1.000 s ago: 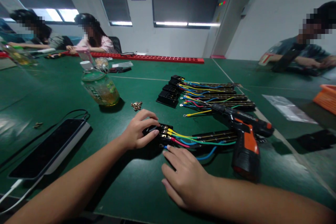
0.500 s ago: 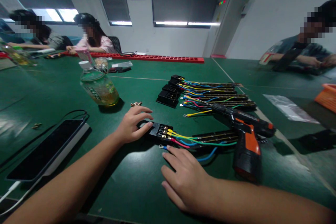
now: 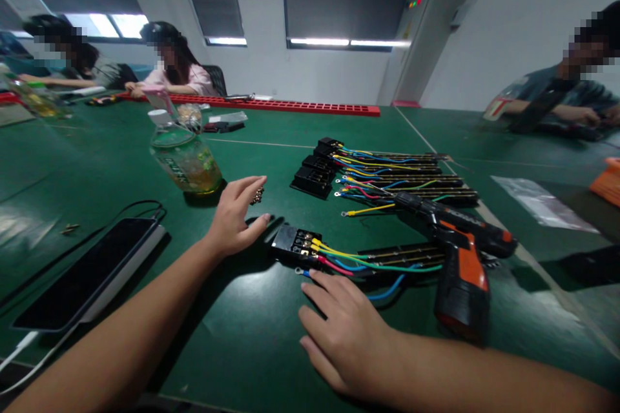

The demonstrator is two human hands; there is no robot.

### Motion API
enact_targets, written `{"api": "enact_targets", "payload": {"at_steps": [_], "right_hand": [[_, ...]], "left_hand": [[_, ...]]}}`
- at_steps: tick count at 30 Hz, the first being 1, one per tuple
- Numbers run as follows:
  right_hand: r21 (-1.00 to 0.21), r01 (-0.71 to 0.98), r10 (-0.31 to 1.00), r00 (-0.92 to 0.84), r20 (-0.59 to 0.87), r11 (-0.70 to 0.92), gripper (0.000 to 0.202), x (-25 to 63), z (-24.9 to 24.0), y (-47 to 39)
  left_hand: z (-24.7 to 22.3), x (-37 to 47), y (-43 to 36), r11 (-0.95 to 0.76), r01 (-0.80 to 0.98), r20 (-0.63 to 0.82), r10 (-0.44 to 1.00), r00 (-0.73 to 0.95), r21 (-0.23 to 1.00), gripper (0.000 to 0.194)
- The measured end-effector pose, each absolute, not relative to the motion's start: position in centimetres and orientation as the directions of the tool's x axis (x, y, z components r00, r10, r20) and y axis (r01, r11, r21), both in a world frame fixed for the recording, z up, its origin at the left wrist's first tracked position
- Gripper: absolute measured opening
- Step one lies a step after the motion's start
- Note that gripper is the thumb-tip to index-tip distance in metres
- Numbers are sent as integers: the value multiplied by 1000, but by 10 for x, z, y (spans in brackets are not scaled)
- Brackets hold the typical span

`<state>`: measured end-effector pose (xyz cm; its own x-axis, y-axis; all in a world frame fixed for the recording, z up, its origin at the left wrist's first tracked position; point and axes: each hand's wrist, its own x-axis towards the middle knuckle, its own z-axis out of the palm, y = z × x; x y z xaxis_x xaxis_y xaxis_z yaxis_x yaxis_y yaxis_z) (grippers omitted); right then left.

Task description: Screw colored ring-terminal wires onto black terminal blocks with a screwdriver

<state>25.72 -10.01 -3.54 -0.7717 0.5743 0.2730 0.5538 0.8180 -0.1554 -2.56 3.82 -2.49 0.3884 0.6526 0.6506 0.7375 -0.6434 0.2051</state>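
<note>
My left hand (image 3: 239, 216) hovers with thumb and fingers apart, empty, beside a small pile of brass screws (image 3: 258, 195). Just right of it lies a black terminal block (image 3: 293, 241) with yellow, green, red and blue wires joined to it. My right hand (image 3: 341, 322) is low over the table, fingers spread. Its upper fingertip lies at a loose blue wire's ring terminal (image 3: 301, 271); whether it presses the wire I cannot tell. Those wires run right to a black strip (image 3: 402, 251), partly behind a black and orange power screwdriver (image 3: 462, 251).
Several more wired black blocks (image 3: 314, 177) lie behind. A bottle (image 3: 186, 164) of amber liquid stands left, and a phone (image 3: 87, 271) with cables lies nearer. A clear plastic bag (image 3: 542, 203) and an orange bin (image 3: 608, 184) are at the right. Other people sit around the table.
My left hand has moved off the terminal block, up and slightly left, to the brass screws, its fingers spreading apart. My right hand has barely moved. The view has shifted slightly.
</note>
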Motion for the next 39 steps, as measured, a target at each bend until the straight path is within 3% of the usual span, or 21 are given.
{"api": "enact_targets", "payload": {"at_steps": [5,11,18,25,39], "right_hand": [[-152,553,573,-773,273,819,28,258,-34,-99],[-162,550,573,-778,257,819,30,258,-36,-99],[-178,550,578,-784,226,816,30,257,-36,-98],[-174,555,581,-785,214,814,29,256,-35,-98],[-177,559,586,-776,233,810,30,256,-36,-98]], "left_hand": [[-29,-32,44,-592,784,682,653,329,187,89],[-33,-39,51,-438,883,670,708,223,169,92],[-33,-37,54,-186,963,545,837,53,192,98],[-36,-32,55,6,995,356,934,-43,104,85],[-43,-34,62,92,996,233,968,-89,1,92]]}}
